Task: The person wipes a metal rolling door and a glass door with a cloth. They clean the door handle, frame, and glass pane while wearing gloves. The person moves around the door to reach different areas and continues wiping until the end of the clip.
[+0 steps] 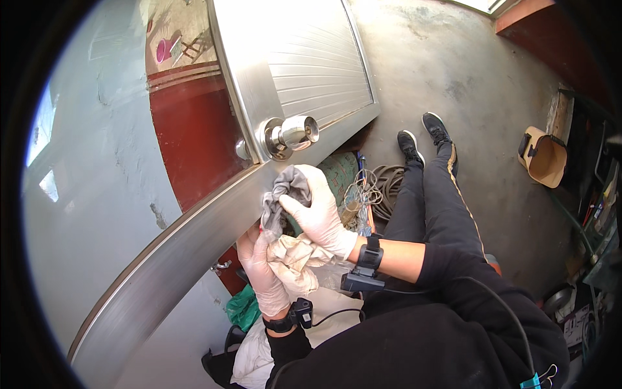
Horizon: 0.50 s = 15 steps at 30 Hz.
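My right hand (317, 217), in a pale thin glove, is closed on a bunched grey cloth (285, 191) and holds it against the edge of a metal door (243, 191). Just below it, my left hand (262, 269), gloved the same way, is closed on a crumpled cream cloth (295, 259). The two cloths touch, and the left fingertips are partly hidden by the grey one. Above both hands a shiny round doorknob (298, 133) sticks out from the door. Black straps with small boxes sit on both wrists.
Coiled hose (389, 185) and tangled wire (363, 193) lie on the floor past my hands. A green plastic bag (243, 308) sits below my left hand. A tan container (544, 157) stands at the right, near assorted clutter. A cable (499, 305) trails from my right wrist.
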Available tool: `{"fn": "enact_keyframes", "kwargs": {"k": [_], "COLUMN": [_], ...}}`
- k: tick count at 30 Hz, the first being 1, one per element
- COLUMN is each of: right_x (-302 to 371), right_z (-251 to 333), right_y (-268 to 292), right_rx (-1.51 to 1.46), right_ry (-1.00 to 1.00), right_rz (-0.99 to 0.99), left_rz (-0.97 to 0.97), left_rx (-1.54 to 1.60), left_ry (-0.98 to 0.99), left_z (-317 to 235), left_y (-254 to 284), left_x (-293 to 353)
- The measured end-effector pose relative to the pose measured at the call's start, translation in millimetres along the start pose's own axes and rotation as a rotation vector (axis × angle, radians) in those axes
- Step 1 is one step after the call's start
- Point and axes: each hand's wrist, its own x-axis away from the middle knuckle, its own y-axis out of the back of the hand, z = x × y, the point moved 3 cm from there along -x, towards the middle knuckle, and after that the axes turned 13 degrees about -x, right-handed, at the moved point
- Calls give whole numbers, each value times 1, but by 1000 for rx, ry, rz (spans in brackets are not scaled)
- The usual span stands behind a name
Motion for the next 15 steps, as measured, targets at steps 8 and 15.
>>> {"fn": "enact_keyframes", "kwargs": {"k": [8, 15], "right_x": [-59, -9], "right_z": [-106, -39], "right_y": [101, 33], "right_rx": [-179, 18], "right_ry": [-334, -141], "right_rz": [-420, -169], "left_rz": [85, 69], "left_rx": [-321, -433], "left_ry": [-98, -128], "left_z": [-1, 1], "left_y": [8, 8], "left_x": [-4, -6]}}
